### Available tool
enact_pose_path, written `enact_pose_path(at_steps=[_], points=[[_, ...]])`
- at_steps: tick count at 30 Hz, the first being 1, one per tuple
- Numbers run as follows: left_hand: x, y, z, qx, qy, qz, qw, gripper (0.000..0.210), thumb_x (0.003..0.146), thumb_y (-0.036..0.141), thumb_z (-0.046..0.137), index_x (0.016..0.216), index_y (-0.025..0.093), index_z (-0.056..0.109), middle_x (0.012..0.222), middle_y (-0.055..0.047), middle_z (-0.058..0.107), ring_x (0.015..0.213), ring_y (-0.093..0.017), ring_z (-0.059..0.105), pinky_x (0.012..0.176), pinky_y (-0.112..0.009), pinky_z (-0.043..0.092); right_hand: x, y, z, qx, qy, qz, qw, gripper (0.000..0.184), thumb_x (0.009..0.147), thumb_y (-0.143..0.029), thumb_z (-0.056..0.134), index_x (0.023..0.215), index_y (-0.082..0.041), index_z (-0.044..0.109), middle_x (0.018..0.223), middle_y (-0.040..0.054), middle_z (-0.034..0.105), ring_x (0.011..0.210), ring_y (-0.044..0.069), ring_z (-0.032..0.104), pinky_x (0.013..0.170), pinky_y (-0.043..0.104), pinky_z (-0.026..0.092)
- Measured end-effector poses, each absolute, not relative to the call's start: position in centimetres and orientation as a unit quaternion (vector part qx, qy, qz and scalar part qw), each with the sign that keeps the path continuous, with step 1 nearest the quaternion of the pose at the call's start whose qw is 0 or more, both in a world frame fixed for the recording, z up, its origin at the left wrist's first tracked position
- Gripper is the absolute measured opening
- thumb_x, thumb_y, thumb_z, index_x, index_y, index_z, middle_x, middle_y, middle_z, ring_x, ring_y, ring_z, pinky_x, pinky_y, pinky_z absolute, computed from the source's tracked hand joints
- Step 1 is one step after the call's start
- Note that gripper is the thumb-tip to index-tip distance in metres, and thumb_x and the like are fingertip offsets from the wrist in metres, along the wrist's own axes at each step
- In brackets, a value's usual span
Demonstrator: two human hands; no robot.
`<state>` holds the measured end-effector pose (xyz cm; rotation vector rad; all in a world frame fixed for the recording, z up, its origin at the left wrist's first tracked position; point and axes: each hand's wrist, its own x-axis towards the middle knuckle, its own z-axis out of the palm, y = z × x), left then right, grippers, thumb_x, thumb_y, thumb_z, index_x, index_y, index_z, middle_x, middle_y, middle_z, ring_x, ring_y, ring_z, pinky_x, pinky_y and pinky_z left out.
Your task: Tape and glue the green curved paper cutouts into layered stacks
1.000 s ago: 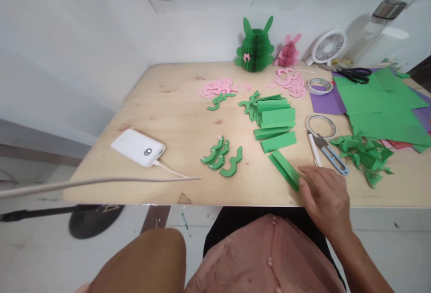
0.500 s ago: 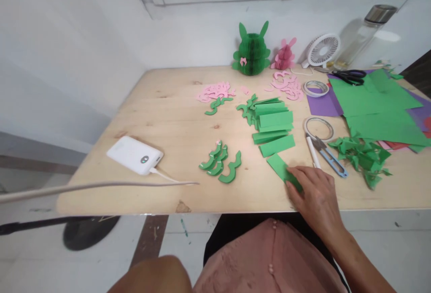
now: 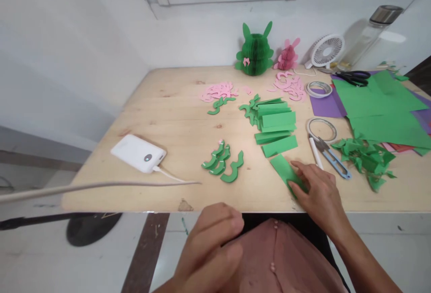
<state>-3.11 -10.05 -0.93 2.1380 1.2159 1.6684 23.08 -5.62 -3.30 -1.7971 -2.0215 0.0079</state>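
My right hand (image 3: 318, 189) rests at the table's front edge over a green paper strip (image 3: 284, 169). Thumb and forefinger are apart across the strip, which lies flat and is partly covered by the hand. My left hand (image 3: 215, 248) is above my lap, in front of the table; its fingers are loosely bent, the thumb is apart from them, and nothing shows in it. Beyond the strip lie a row of folded green paper strips (image 3: 276, 120) and another single strip (image 3: 280, 146). Green scalloped cut-outs (image 3: 232, 167) sit left of them, some bearing whitish patches.
A white pen (image 3: 315, 153), blue thread snips (image 3: 336, 160), tape rolls (image 3: 318, 90) and green scraps (image 3: 368, 160) lie right. Black scissors (image 3: 353, 77) rest on coloured sheets (image 3: 387, 126). Paper rabbits (image 3: 255, 55) and a small fan (image 3: 326, 51) stand behind; a power bank (image 3: 138, 153) lies left.
My left hand has come up into view above my lap. The right hand's fingers have spread and uncovered more of the strip. The view has shifted slightly.
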Motion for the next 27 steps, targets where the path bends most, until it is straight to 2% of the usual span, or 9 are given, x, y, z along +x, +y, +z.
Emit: enact_pose_path(at_steps=[2,6,13,17,21,27], points=[[-2.4,-8.6,0.1,0.781,0.384,0.483,0.1,0.024,0.085,0.007,0.05,0.105,0.019,0.054,0.104,-0.01,0.065,0.095,-0.023,0.064,0.08,-0.045,0.057,22.9,-5.8,-3.2,-0.657,-0.717,0.021,0.23,0.035,0.083,-0.027,0.054,0.118,-0.022,0.055,0.085,0.002,0.064,0.077,0.02,0.062,0.077,0.037,0.038],[-1.7,-7.1,-0.6,0.776,0.405,0.474,0.095,0.033,0.079,-0.003,0.048,0.104,0.018,0.055,0.098,-0.009,0.065,0.094,-0.02,0.062,0.079,-0.039,0.056,22.6,-6.1,-3.2,-0.665,-0.697,0.065,0.259,0.031,0.086,-0.028,0.052,0.116,-0.024,0.057,0.085,0.0021,0.064,0.072,0.019,0.061,0.077,0.037,0.041],[-1.8,-5.6,-3.5,0.785,0.487,0.383,-0.005,0.023,0.08,0.005,0.052,0.097,0.017,0.063,0.103,-0.011,0.069,0.105,-0.027,0.059,0.088,-0.045,0.046,23.0,-5.7,-3.6,-0.67,-0.683,0.018,0.289,0.027,0.086,-0.03,0.053,0.112,-0.023,0.058,0.103,0.0064,0.067,0.092,0.023,0.062,0.081,0.038,0.042],[-1.7,-4.8,-3.7,0.799,0.493,0.342,-0.037,0.021,0.082,0.007,0.052,0.097,0.016,0.064,0.108,-0.012,0.07,0.113,-0.032,0.055,0.095,-0.052,0.038,23.2,-5.1,-3.8,-0.667,-0.686,-0.045,0.287,0.024,0.086,-0.027,0.053,0.109,-0.023,0.059,0.101,0.0059,0.068,0.085,0.021,0.063,0.08,0.036,0.039],[-1.7,-4.4,-4.1,0.809,0.491,0.321,-0.037,0.019,0.085,0.013,0.052,0.1,0.015,0.064,0.112,-0.013,0.069,0.117,-0.033,0.053,0.1,-0.054,0.034,23.2,-5.1,-3.8,-0.647,-0.701,-0.119,0.276,0.02,0.087,-0.023,0.053,0.105,-0.021,0.061,0.1,0.0054,0.07,0.089,0.02,0.064,0.081,0.036,0.034],[-1.8,-4.9,-4.6,0.828,0.477,0.295,-0.022,0.021,0.085,0.013,0.054,0.102,0.017,0.065,0.116,-0.011,0.068,0.121,-0.032,0.052,0.105,-0.053,0.03,23.5,-6.2,-3.3,-0.656,-0.688,-0.134,0.281,0.016,0.088,-0.022,0.054,0.102,-0.022,0.062,0.097,0.0052,0.07,0.092,0.022,0.062,0.085,0.038,0.033]])
